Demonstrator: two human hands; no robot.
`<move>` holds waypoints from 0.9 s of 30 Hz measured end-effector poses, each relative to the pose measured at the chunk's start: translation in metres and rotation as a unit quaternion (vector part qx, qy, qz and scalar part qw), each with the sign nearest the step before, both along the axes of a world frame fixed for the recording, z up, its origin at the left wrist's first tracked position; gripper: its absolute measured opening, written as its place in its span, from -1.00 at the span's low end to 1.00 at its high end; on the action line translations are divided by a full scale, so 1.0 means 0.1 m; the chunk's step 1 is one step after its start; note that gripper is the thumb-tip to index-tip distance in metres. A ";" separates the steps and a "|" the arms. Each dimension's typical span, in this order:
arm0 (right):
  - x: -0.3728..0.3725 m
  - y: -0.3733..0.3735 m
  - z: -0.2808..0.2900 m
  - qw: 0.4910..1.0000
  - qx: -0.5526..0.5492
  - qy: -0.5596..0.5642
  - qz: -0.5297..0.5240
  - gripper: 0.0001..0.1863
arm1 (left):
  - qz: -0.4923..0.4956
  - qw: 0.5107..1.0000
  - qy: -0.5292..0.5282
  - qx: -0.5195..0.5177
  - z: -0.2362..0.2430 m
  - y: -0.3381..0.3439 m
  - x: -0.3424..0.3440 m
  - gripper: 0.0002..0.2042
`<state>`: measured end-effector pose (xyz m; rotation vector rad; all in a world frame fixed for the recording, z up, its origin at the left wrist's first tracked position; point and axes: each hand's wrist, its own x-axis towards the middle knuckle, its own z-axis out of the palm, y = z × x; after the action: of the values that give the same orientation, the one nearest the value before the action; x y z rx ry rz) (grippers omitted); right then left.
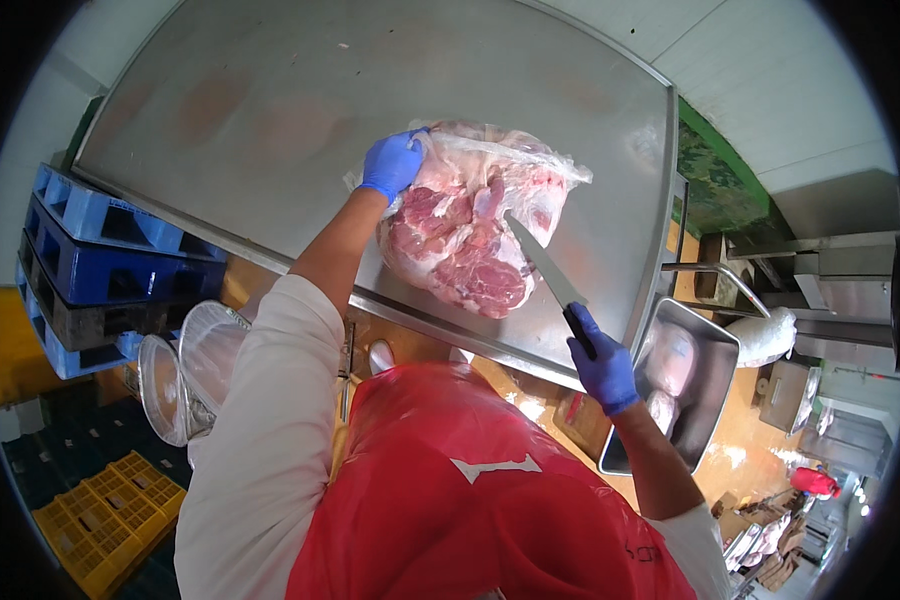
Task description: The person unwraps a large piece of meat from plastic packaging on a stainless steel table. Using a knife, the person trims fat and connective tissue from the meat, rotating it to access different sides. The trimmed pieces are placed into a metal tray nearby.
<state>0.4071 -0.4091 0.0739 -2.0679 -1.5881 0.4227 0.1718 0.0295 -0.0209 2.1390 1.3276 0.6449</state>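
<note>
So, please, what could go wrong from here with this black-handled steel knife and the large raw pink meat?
The black-handled steel knife, held in the blue-gloved right hand, could slip and reach the blue-gloved left hand, which is on the same large raw pink meat. Also, the meat lies close to the near edge of the grey metal table, so a strong pull might slide it off.

Your left hand (pixel 394 165): blue-gloved, fingers bent, ahead and left of right hand (pixel 606 365); left forearm (pixel 336 252) bare behind wrist. Your right: blue-gloved, fingers clenched, right forearm (pixel 657 462) behind.
</note>
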 end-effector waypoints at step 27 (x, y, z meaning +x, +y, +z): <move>-0.12 1.01 1.40 0.929 -0.259 -0.241 0.112 -0.45 | -0.132 0.971 -0.067 -0.187 0.01 0.45 0.10 -0.41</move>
<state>0.3953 -0.3076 0.2143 -2.5293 -2.2055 0.4781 0.1817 0.0741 -0.0194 1.8809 0.9779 0.3857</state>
